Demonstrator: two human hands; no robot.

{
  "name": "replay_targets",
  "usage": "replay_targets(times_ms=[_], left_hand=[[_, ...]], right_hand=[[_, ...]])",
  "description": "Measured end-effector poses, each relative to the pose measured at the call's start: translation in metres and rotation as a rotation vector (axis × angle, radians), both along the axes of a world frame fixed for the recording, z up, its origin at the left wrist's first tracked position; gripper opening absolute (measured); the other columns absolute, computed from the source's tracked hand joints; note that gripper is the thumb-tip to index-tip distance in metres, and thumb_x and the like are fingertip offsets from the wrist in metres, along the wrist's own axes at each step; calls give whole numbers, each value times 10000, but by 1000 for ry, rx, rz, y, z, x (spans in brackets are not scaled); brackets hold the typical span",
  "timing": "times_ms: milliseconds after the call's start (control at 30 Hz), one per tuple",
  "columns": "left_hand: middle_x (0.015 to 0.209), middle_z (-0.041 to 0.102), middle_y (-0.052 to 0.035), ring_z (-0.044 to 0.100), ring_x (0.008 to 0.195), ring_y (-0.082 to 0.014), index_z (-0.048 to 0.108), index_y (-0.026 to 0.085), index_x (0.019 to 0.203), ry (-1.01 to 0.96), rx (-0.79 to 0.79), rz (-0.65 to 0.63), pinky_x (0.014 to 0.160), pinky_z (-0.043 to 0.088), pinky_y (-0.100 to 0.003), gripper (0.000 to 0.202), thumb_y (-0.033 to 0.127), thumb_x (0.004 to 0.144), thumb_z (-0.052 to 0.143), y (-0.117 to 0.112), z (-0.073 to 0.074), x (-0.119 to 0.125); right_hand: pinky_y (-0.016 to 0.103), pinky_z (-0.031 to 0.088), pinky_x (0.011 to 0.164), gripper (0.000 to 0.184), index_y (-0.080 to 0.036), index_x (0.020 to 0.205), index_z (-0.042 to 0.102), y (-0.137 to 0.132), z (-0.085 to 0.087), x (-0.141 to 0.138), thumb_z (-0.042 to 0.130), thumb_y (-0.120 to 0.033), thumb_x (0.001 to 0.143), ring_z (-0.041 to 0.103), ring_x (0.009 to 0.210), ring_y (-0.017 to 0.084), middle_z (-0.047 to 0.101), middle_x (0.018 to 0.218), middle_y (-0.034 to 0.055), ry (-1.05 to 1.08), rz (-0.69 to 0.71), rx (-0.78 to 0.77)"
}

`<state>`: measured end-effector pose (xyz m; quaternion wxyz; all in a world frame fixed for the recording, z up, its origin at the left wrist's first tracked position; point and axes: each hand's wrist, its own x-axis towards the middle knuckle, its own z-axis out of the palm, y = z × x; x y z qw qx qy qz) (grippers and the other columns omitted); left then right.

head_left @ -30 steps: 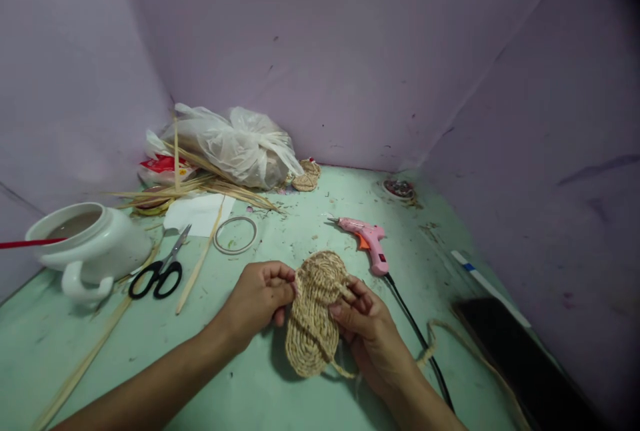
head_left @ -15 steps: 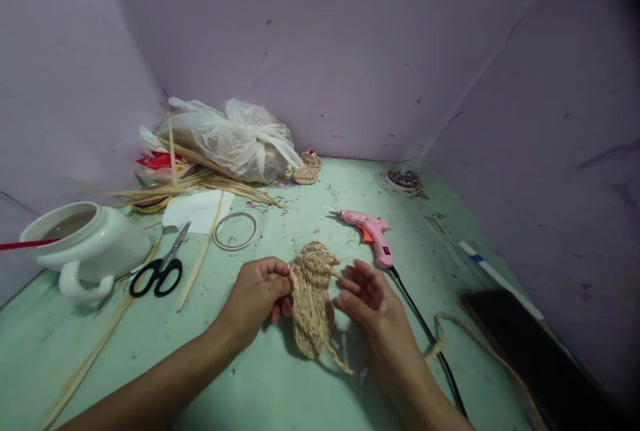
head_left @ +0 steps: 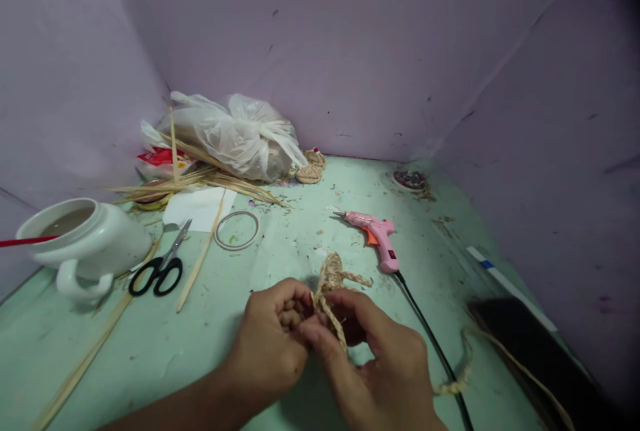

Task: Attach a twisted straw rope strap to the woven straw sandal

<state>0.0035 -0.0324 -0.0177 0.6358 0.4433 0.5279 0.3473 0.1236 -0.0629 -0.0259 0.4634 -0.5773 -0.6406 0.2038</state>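
A small woven straw sandal [head_left: 331,279] stands on edge between my hands, its toe end poking up above my fingers. My left hand [head_left: 273,344] curls round its left side with closed fingers. On the other side my right hand [head_left: 380,367] pinches it, thumb and fingers pressed on the braid. A loose braided cord [head_left: 457,377] trails from under my right hand across the green table [head_left: 280,244].
A pink glue gun [head_left: 376,239] with a black cable lies just beyond my right hand. Black scissors [head_left: 159,272], a tape ring [head_left: 237,229] and a white pot [head_left: 83,244] sit left. Straw strips and a plastic bag [head_left: 235,137] fill the back corner. A dark slab [head_left: 530,357] lies right.
The sandal has been turned from lying flat to standing on edge and drawn nearer to me. My right hand, open half a second ago, has closed on it again.
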Motion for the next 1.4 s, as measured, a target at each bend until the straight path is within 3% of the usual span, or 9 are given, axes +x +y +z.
replay_targets(times_ms=[67,233,600,1100,1400], left_hand=[[467,464,64,415,440,-49,501,142,616,29,32,-18,421,333,-162,143,203,566,619,0,0,-1],[403,465,68,380,345,-46,522,143,636,97,17,-51,356,294,-172,150,278,612,584,9,2,-4],[368,440,83,348,327,-36,503,152,619,123,-12,-75,357,253,-159,68,214,626,529,11,-12,-3],[330,430,82,338,322,-35,514,147,605,154,-90,-67,355,233,-152,55,202,602,507,13,-22,-2],[327,431,81,340,314,-32,523,146,595,172,-94,-64,350,224,-156,50,192,588,502,14,-21,-1]], right_hand=[[199,460,427,101,-189,842,618,3,1,3,569,-251,780,585,440,116,657,601,10,-18,6,-2],[171,468,467,108,-179,816,628,9,-7,12,522,-160,801,615,494,105,679,638,10,-66,37,63],[218,375,433,180,-176,743,538,12,-18,10,390,-198,842,529,427,119,599,556,14,-282,19,-17],[223,366,443,116,-189,723,470,9,-24,8,373,-139,764,506,442,137,565,564,25,-267,38,-171],[212,360,430,110,-186,745,457,8,-23,6,360,-155,785,508,425,127,557,555,17,-266,24,-145]])
